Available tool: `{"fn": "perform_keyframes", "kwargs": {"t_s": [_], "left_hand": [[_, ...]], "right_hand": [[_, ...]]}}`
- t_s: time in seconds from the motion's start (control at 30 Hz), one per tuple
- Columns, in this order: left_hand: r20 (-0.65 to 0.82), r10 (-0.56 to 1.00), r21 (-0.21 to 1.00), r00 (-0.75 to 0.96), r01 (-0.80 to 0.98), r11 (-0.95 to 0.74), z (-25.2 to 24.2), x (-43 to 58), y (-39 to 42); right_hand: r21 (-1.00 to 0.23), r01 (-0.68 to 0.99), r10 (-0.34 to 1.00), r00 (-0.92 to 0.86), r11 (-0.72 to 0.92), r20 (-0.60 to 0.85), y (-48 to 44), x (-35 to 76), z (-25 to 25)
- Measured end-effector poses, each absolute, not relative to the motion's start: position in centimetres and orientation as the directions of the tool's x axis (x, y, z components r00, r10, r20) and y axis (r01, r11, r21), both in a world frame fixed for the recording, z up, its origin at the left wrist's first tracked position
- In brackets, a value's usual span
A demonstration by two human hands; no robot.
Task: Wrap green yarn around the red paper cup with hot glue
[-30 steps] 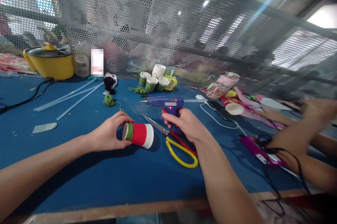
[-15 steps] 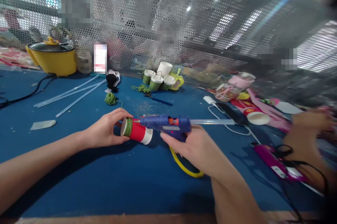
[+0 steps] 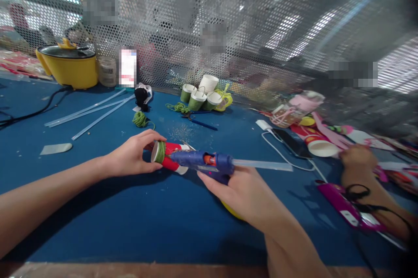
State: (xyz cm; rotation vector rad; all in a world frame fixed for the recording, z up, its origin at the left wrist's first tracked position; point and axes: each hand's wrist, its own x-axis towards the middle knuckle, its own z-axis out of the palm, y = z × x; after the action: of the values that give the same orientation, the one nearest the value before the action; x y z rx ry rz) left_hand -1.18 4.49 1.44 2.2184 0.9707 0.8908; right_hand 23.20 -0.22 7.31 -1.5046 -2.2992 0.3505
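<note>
My left hand (image 3: 135, 154) is closed around one end of a small red paper cup (image 3: 170, 163) lying on its side, with green yarn (image 3: 159, 152) wound round that end. In my right hand (image 3: 238, 189) is a blue hot glue gun (image 3: 196, 159), its nozzle at the edge of the yarn on the cup. Whether the nozzle touches the cup I cannot tell. A clear glue stick (image 3: 263, 165) sticks out of the gun's back. Under my right hand part of a yellow ring (image 3: 232, 211) shows; the rest is hidden.
Green yarn (image 3: 140, 118), pliers (image 3: 202, 124), glue sticks (image 3: 101, 117) and small green-wrapped cups (image 3: 197, 100) lie beyond my hands. A yellow electric pot (image 3: 73, 69) stands back left. At right are a phone (image 3: 291, 142), a purple power strip (image 3: 346, 208) and another person's hand (image 3: 357, 158).
The glue gun has tilted, its back end lower, and its nozzle has shifted slightly down and left along the cup. At right, the other person's hand has moved left toward the lying cup.
</note>
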Motion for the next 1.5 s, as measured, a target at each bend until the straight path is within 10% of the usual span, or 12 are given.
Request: {"fn": "perform_keyframes", "kwargs": {"t_s": [1.5], "left_hand": [[0.455,0.640,0.504,0.619,0.413,-0.758,1.6,-1.4,4.4]], "right_hand": [[-0.296,0.917,0.963,-0.244,0.268,0.117,-0.6,22.4,8.6]]}}
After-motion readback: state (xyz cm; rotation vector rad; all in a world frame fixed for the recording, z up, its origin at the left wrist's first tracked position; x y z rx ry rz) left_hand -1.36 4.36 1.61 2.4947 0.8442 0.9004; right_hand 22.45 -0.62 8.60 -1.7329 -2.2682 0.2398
